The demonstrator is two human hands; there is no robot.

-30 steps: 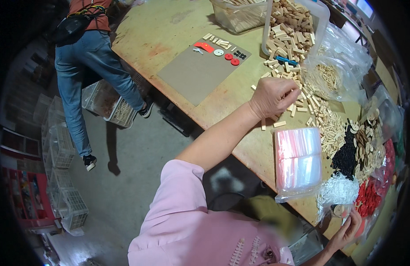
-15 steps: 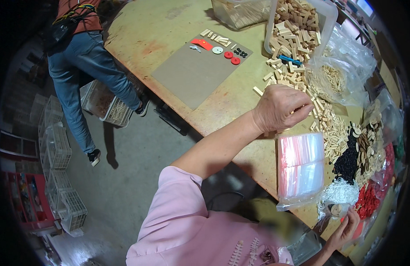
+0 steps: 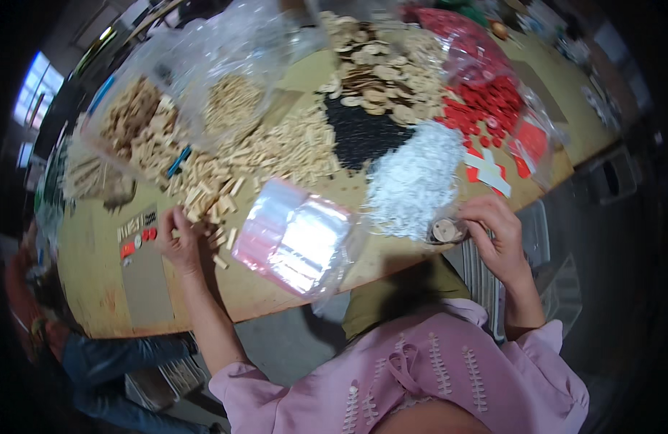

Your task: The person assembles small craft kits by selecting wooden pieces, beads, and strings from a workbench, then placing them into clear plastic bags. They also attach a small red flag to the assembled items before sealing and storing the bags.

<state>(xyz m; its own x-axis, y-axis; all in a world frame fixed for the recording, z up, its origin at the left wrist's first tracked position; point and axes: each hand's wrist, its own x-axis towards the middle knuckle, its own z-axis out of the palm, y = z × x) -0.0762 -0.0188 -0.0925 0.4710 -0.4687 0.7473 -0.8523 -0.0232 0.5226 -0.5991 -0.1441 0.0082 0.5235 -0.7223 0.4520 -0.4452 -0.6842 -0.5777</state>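
Beside the left end of a pile of small wooden blocks point(image 3: 204, 195), my left hand point(image 3: 181, 242) has its fingers curled; whatever is in them is hidden and slightly blurred. At the table's front edge, my right hand point(image 3: 497, 235) pinches a small clear plastic bag point(image 3: 447, 231) with round wooden pieces inside. This bag rests against a heap of white strings point(image 3: 410, 181). Between my hands lies a pack of clear zip bags point(image 3: 294, 235) with pinkish edges.
Farther back are black small parts point(image 3: 359, 130), wooden discs point(image 3: 381, 72) and red wheels point(image 3: 486, 108). A plastic tub of blocks point(image 3: 135, 119) stands at the left. Sample parts lie on a grey-brown board point(image 3: 147, 289). Another person's legs point(image 3: 124, 369) show at lower left.
The view has swung to the right, bringing the parts heaps to the middle. My left hand has gone from above the blocks to their left end. My right hand still holds the small bag.
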